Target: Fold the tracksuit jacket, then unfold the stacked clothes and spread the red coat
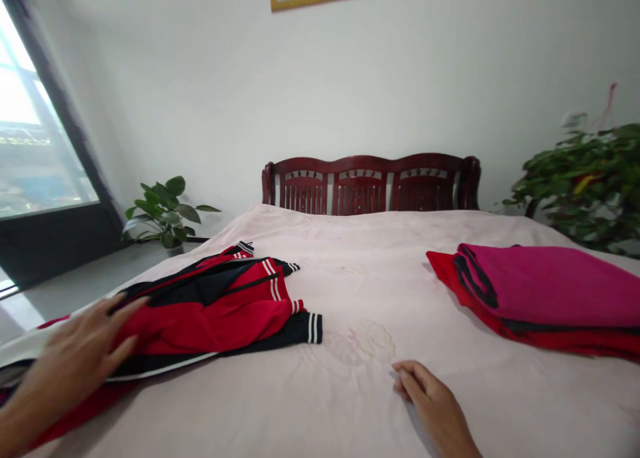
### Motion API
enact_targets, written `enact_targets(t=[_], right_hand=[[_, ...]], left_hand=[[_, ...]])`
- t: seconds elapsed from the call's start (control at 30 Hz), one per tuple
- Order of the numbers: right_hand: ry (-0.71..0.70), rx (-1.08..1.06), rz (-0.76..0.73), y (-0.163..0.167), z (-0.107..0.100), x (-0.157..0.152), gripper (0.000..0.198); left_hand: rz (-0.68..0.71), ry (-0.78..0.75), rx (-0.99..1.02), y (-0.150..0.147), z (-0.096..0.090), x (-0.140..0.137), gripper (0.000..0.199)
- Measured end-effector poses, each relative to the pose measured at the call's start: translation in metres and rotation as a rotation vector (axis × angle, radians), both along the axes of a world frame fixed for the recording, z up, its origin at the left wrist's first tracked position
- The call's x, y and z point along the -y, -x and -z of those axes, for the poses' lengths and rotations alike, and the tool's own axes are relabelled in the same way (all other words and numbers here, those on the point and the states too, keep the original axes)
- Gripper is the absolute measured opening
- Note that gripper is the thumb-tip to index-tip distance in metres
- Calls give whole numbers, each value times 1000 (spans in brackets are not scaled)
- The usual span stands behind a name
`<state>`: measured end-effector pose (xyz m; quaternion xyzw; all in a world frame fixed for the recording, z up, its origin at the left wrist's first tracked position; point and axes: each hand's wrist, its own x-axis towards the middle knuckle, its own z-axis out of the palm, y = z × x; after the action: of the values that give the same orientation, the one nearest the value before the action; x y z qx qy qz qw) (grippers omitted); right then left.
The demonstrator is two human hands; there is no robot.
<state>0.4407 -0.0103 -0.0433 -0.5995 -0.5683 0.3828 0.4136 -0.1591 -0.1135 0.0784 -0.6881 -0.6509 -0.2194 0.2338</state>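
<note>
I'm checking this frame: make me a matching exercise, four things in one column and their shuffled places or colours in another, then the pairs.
1. Left hand
2. Right hand
3. Magenta cloth
4. Headboard

A. Dark reddish-brown
B. Near the flower pattern
C. On top of red cloth
D. Over red-and-navy garments

Pairs: 1-D, 2-B, 3-C, 4-A

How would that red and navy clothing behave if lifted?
The red and navy clothing would probably droop, since it lies in soft wrinkles. Its striped cuffs might dangle, as they stick out separately. It seems unlikely to roll, lying spread flat.
</note>
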Motion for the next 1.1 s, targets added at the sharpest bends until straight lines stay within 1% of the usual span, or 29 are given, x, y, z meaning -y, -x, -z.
enact_targets(t=[0.03, 0.07, 0.1, 0.13, 0.17, 0.2, 0.23, 0.3, 0.37, 0.4, 0.47, 0.53, 0.6, 0.63, 0.67, 0.7, 0.73, 0.8, 0.87, 0.9, 1.0, 1.1], right_hand=[[1, 27, -4, -1, 1, -1, 44], [1, 43, -5, -2, 1, -1, 45], [0, 50, -6, -3, 1, 0, 45], [1, 51, -9, -4, 0, 0, 46], [5, 50, -11, -4, 0, 1, 47], [10, 49, -15, -4, -1, 2, 48], [18, 51, -20, -4, -1, 4, 49], [38, 62, -28, -4, -1, 5, 49], [55, 68, -32, -5, 0, 6, 49], [62, 72, -36, -5, 1, 6, 49], [71, 84, -53, -7, 4, 5, 49], [69, 98, -75, -8, 5, 5, 48], [62, 110, -90, -9, 6, 5, 46], [59, 117, -93, -8, 5, 5, 46], [59, 124, -93, -8, 5, 5, 45], [58, 133, -88, -7, 4, 6, 44], [57, 144, -83, -6, 2, 7, 43], [49, 172, -76, -4, -1, 8, 40], [30, 198, -75, -1, -4, 10, 37], [19, 203, -76, 0, -6, 11, 35], [-8, 175, -64, 3, -10, 12, 32], [-25, 46, -33, 5, -12, 12, 31]], left_hand=[[68, 41, -108, -31, 9, -6, 48], [214, 137, -199, -62, 18, -15, 42], [370, 265, -256, -93, 26, -25, 41], [468, 383, -276, -120, 33, -38, 44], [541, 453, -277, -141, 41, -52, 46], [584, 483, -282, -155, 48, -68, 46], [589, 479, -280, -163, 55, -84, 46], [542, 431, -292, -162, 66, -119, 40], [398, 346, -295, -146, 72, -152, 36], [315, 313, -297, -136, 73, -167, 37], [152, 287, -292, -117, 69, -193, 45], [-32, 297, -249, -99, 61, -214, 52], [-253, 309, -151, -86, 52, -230, 53], [-346, 317, -98, -81, 48, -236, 51], [-411, 325, -52, -76, 46, -239, 49], [-435, 335, -27, -74, 46, -241, 47], [-418, 351, -30, -72, 49, -240, 46], [-299, 385, -117, -73, 62, -234, 45], [-175, 406, -231, -77, 81, -223, 43], [-145, 407, -264, -79, 90, -218, 44], [-119, 338, -245, -85, 112, -206, 46], [-119, 199, -206, -96, 123, -198, 47]])
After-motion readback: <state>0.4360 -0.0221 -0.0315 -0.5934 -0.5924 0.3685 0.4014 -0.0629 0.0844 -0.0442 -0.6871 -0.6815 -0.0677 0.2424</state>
